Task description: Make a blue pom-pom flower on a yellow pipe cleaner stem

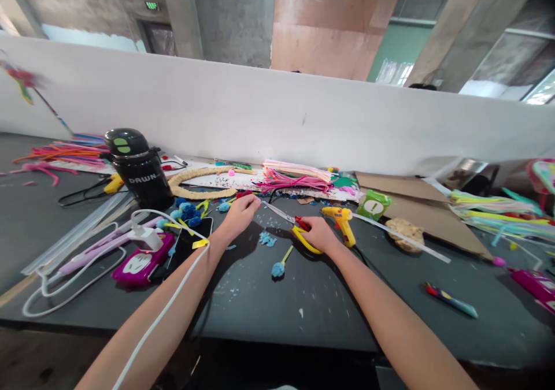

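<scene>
My right hand is wrapped round the red and yellow handles of a pair of scissors, whose blades point left toward my other hand. Pinched together near the blade tips are the fingers of my left hand; whatever they hold is too small to make out. A bit of red shows just behind them. Below the scissors, light-blue fluffy scraps lie on the dark table. Closer to me rests a light-blue pom-pom on a yellow-green stem. More blue pom-poms are clustered left of my left wrist.
A yellow glue gun stands right of my right hand, by a green packet. Pink pipe cleaners lie at the back. To the left are a black bottle, a magenta power strip and a white cable crossing my left forearm.
</scene>
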The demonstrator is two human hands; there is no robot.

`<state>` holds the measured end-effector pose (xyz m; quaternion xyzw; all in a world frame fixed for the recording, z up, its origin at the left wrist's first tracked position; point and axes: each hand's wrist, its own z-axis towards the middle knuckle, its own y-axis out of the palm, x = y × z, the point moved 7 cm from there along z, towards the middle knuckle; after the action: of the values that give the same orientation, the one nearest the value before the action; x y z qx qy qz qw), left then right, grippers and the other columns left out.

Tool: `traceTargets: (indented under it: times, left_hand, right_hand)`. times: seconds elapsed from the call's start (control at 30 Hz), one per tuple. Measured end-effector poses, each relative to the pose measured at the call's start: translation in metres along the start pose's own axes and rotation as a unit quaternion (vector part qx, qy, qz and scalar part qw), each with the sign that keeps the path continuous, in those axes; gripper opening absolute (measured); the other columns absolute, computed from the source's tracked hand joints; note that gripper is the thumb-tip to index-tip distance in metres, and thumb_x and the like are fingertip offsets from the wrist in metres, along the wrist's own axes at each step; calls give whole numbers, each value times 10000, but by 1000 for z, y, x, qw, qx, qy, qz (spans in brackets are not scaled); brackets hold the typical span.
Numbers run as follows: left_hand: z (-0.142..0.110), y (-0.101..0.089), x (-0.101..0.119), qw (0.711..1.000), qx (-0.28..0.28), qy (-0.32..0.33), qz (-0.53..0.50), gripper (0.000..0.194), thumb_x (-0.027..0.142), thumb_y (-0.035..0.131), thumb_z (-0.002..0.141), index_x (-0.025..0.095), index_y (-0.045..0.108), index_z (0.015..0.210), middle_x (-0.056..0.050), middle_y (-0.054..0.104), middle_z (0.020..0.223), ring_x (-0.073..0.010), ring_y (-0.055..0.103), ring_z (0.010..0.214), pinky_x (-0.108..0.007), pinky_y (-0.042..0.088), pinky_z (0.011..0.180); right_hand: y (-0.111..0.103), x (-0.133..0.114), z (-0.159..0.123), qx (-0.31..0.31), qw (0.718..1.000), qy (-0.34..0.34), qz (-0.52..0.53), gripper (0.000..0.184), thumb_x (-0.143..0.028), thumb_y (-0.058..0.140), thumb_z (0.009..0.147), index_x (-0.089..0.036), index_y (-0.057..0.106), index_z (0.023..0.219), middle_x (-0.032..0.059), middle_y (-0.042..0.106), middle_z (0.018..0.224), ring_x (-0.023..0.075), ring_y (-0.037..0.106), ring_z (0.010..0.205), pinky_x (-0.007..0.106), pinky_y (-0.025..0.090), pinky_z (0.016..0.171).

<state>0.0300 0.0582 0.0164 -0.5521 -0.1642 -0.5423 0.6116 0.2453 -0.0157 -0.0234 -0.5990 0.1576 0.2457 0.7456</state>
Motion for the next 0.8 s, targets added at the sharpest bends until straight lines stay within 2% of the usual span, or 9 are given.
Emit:
traceTargets:
  times: [0.17, 0.4, 0.8]
  left_hand:
    - [1, 0, 0, 1000, 0, 3, -7, 277, 356, 435, 884, 170, 508, 692, 21, 473, 630, -124, 433, 611, -248, 315, 573]
    - [1, -1, 2, 1000, 2, 3, -9, 322, 387, 419, 901, 178, 463, 660, 22, 441, 617, -125, 417, 610, -259, 296, 574]
    - [0, -1, 4, 1000, 5, -5, 3, 370, 424, 409, 906, 187, 416, 622, 27, 388, 566, -124, 376, 559, -272, 251, 542]
  right_hand:
    - [1, 2, 1, 2, 1000, 0, 6, 267, -392, 612, 738, -171, 547, 602, -20, 503, 566, 115, 413, 565, 238, 266, 542]
    - [-1, 2, -1, 16, 1000, 10, 19, 370, -512, 597, 758, -171, 538, 627, -21, 479, 571, 115, 408, 564, 231, 281, 524]
    - [-1, 1, -1, 8, 1000, 0, 7, 373, -499, 611, 736, -178, 491, 589, -30, 446, 550, 107, 370, 553, 237, 254, 528]
